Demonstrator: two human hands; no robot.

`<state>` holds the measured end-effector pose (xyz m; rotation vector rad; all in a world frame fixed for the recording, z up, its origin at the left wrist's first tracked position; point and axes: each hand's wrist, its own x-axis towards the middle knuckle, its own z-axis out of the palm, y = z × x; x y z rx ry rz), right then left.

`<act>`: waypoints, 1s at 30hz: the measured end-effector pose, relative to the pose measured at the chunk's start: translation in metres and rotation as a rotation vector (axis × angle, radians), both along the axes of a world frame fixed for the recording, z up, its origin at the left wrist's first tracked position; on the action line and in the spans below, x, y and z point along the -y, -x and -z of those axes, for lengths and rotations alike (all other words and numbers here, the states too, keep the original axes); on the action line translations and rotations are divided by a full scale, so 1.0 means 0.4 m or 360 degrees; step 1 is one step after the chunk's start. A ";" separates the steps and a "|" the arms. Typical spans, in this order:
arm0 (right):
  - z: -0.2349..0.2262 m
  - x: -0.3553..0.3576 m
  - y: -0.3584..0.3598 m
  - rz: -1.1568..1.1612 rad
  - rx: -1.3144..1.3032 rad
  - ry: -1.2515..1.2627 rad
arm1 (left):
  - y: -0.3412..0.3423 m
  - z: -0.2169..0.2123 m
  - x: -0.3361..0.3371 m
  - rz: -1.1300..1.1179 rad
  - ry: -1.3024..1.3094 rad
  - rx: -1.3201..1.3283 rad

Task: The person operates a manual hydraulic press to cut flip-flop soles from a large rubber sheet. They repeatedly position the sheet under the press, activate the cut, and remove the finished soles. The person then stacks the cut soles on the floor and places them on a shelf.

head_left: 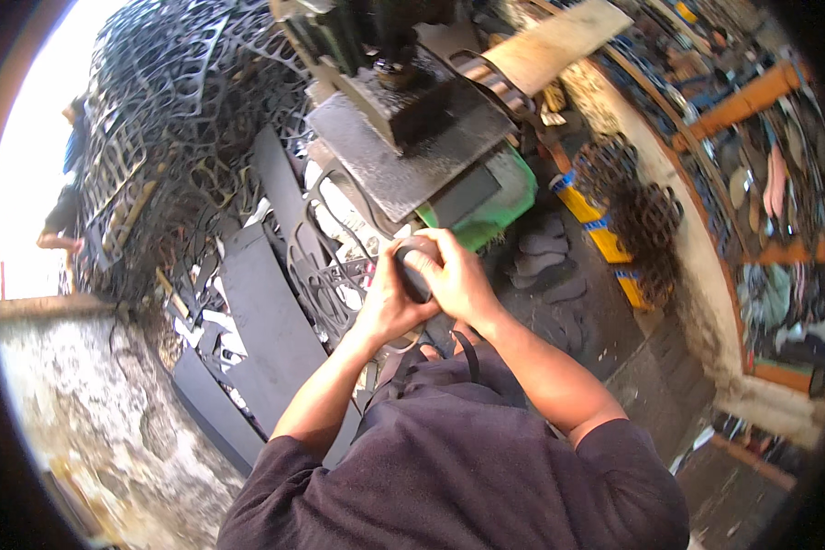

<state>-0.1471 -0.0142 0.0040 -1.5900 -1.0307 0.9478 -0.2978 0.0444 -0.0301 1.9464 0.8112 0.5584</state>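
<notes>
In front of my body, both hands grip a dark shoe sole piece [416, 286], possibly a small stack of them. My left hand [388, 304] is closed around its left side. From the right, my right hand [456, 277] wraps it, with the thumb across the top. Just beyond my fingers stands a machine with a flat grey metal plate [390, 170], and a green tub [506, 197] sits under its edge. Cut sole pieces [541, 249] lie on the floor to the right of my hands.
Black offcut sheets with sole-shaped holes [192, 82] are heaped at the far left. Long dark sheets [264, 298] lie left of me. A wooden board [559, 46] juts out behind the machine. Yellow-blue boxes [605, 243] and crowded shelves [770, 165] line the right.
</notes>
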 end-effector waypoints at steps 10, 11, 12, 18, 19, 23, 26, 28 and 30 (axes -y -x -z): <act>0.190 0.188 -0.062 0.0744 0.0221 0.0597 | -0.131 0.139 0.164 0.0237 -0.0306 -0.0152; 0.189 0.216 -0.067 0.0681 -0.0355 0.0331 | -0.123 0.123 0.154 0.0281 -0.0006 -0.0234; 0.169 0.237 -0.065 0.0579 -0.0918 0.0037 | -0.115 0.118 0.145 0.0315 0.0079 -0.0105; 0.315 0.495 -0.137 0.1080 -0.1267 0.0441 | -0.009 0.072 0.120 0.0807 -0.0214 0.0066; 0.383 0.561 -0.143 0.1313 -0.1222 0.0453 | -0.019 0.104 0.105 0.0577 -0.0385 0.0260; 0.598 0.804 -0.104 0.2167 -0.1390 0.0403 | -0.005 0.110 0.043 0.0036 -0.0214 0.0081; 0.689 0.898 -0.052 0.2777 -0.1534 0.0418 | 0.022 0.113 0.037 0.0122 -0.0172 -0.0046; 0.754 0.939 -0.009 0.2419 -0.1356 0.0884 | -0.001 0.112 0.045 0.0180 -0.0109 -0.0057; 0.792 0.901 0.021 0.1736 -0.1053 0.0794 | -0.029 0.116 0.059 0.0211 0.0030 0.0003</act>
